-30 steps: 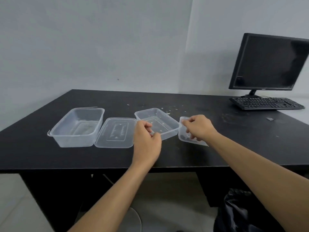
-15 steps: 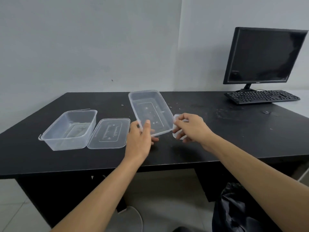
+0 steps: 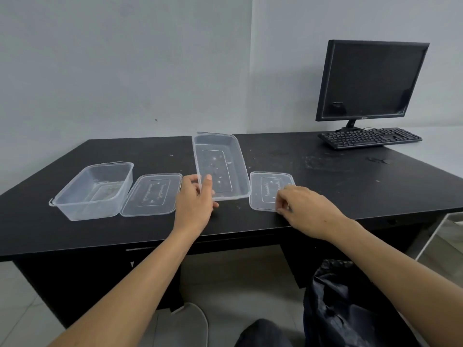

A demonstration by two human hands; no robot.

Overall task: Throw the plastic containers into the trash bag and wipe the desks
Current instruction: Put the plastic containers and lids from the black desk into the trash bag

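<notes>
Left hand [image 3: 195, 199] grips the near left rim of the tilted container [image 3: 220, 166], which is tipped up over the desk [image 3: 325, 196] with its opening facing the person. At its 3 o'clock the right lid [image 3: 268, 189] lies flat, with the right hand [image 3: 303, 209] pinching its near corner. At 9 o'clock the left lid [image 3: 151, 195] lies just beside a second container [image 3: 92, 191]. The trash bag [image 3: 350, 304] sits on the floor at 5 o'clock

Clear container [image 3: 221, 166] tilted; second container [image 3: 92, 191] upright on desk [image 3: 325, 196].
</notes>
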